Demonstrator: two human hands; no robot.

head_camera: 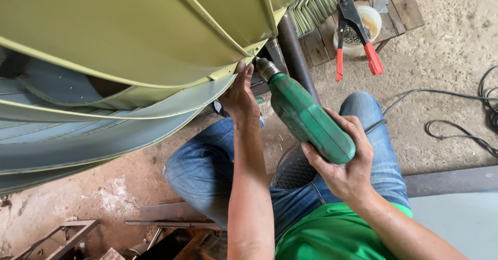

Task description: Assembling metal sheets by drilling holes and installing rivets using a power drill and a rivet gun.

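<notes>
Drilling under way | right hand (pixel 346 172) gripping green drill (pixel 306 117), bit touching yellow-green sheet-metal edge (pixel 228 72) | left hand (pixel 239 96) bracing edge | rivet pliers (pixel 355 31) lying untouched.

Green drill (pixel 306 119); olive-green sheet metal (pixel 129 26); red-handled riveter (pixel 355 29).

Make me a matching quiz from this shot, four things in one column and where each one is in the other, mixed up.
1. electric drill
2. rivet pliers
3. left hand
4. black cable

a. lying across a small white tub
b. pressed on the edge of the yellow-green sheet metal
c. looped on the dirt floor
d. gripped in the right hand

Pairs: 1-d, 2-a, 3-b, 4-c
</notes>
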